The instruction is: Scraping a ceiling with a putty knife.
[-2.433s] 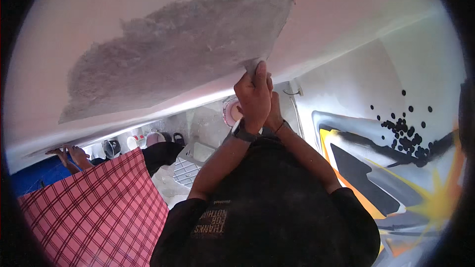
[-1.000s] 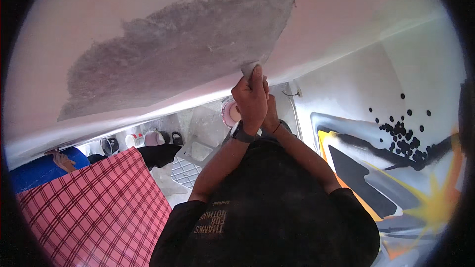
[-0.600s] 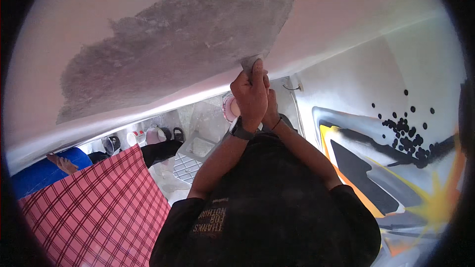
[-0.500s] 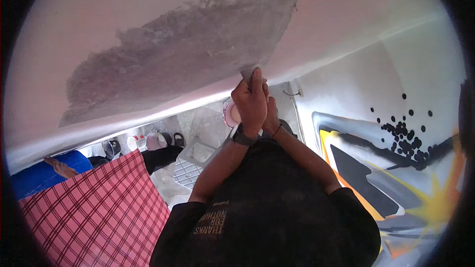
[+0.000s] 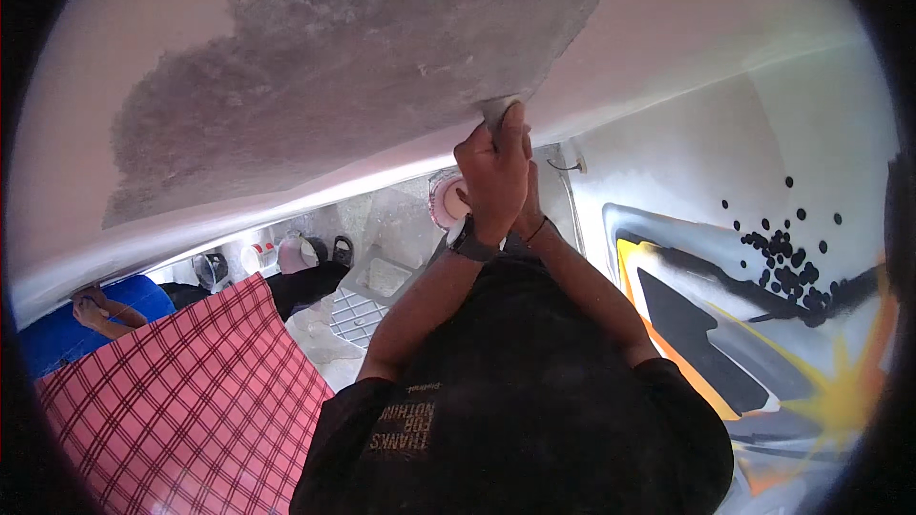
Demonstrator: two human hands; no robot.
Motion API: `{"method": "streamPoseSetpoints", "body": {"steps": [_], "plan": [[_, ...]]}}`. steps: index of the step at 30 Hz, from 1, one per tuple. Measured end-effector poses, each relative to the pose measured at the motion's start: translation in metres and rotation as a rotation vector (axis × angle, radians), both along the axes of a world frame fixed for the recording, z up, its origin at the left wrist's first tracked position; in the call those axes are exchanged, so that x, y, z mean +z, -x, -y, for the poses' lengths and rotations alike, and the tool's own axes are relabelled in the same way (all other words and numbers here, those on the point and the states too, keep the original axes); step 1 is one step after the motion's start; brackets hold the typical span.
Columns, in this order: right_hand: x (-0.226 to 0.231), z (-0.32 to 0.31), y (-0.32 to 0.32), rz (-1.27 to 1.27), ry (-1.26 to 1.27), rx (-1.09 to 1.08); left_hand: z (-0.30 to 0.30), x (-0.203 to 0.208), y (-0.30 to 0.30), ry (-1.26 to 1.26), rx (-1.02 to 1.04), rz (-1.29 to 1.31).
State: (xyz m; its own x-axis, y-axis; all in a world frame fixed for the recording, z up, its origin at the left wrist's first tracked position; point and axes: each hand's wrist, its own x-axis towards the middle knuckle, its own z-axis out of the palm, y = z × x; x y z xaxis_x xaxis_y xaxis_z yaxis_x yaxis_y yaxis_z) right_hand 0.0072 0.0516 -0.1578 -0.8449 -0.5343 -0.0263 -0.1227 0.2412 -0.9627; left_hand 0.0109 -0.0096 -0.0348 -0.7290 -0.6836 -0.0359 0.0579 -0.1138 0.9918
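Observation:
My left hand (image 5: 494, 181), with a watch on its wrist, is closed around a flat grey scraper (image 5: 495, 111). The thumb lies along the blade, whose edge meets the lower right part of a rough grey patch (image 5: 315, 76) on the pale pinkish wall (image 5: 658, 48). Right behind it is my right hand (image 5: 533, 202), with a dark band at the wrist. Most of its fingers are hidden by the left hand, so their grip does not show. Below both hands stands a pink-rimmed bucket (image 5: 441, 205).
At left, a co-worker in a pink checked shirt (image 5: 181, 391) has hands by a blue drum (image 5: 57, 339). A grey plastic crate or stool (image 5: 358, 319), sandals (image 5: 343, 250) and small containers (image 5: 291, 253) are on the floor. A painted wall (image 5: 697, 324) rises at right.
My left hand and the scraper have moved slightly up and to the right along the patch. The view has shifted a little. The co-worker's hands have come together by the blue drum.

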Motion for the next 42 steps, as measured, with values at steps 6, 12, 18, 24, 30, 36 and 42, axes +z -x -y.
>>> {"method": "streamPoseSetpoints", "body": {"steps": [6,12,18,24,30,36,42], "plan": [[-0.003,-0.004,-0.011,-0.060,0.049,-0.034,-0.007,-0.002,-0.003,0.057,0.033,-0.006],[0.019,-0.008,-0.021,-0.026,0.110,-0.074,-0.006,0.006,-0.004,0.034,0.008,-0.013],[0.032,-0.005,-0.010,-0.046,0.041,-0.014,-0.001,-0.002,-0.002,0.113,0.013,-0.020],[0.041,-0.007,-0.015,-0.093,0.013,-0.025,-0.003,0.015,0.001,0.013,0.007,-0.017],[0.044,-0.005,-0.003,-0.131,0.012,-0.049,-0.002,0.013,0.001,-0.035,0.015,0.008],[0.032,-0.001,-0.005,-0.009,0.113,-0.057,0.000,0.008,0.001,0.026,0.019,-0.017],[0.026,0.003,-0.009,0.071,0.093,-0.047,0.003,0.014,-0.006,-0.020,0.023,-0.011]]}}
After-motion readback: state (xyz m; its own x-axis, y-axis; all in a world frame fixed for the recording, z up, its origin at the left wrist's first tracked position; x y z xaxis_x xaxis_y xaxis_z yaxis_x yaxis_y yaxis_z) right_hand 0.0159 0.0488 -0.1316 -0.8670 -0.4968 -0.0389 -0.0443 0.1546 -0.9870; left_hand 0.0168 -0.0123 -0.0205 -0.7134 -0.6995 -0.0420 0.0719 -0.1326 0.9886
